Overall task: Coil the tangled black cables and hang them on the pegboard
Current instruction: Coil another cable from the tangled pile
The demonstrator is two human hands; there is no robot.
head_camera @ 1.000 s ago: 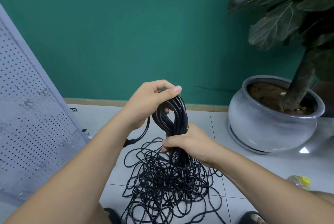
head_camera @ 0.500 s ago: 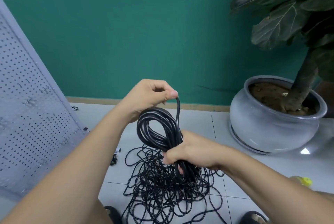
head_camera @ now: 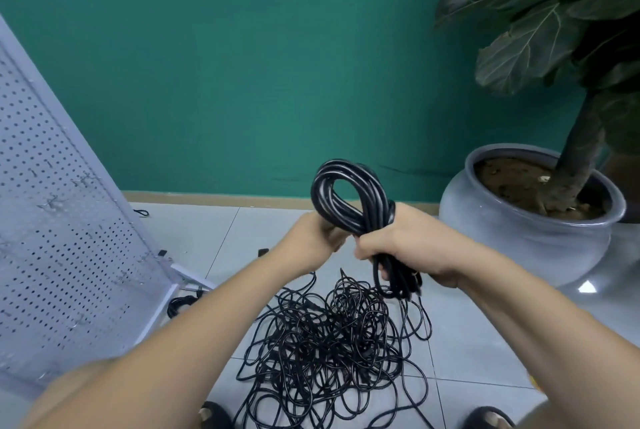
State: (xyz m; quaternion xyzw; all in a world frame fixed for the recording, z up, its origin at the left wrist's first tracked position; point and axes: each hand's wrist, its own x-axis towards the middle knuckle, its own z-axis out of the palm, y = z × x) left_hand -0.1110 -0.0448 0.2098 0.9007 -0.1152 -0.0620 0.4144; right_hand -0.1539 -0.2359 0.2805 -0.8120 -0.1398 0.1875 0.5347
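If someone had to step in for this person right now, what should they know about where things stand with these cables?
The left hand holds the coiled bundle on its left side.
The right hand grips the bundle's waist, with the loop end up and the tails hanging below.
The tangled pile lies on the floor under the hands. The pegboard leans at the left, with no coil on it in view.
Done: one cable gathered into loops.
Left: probably secure this coil, hang it, then coil the pile.
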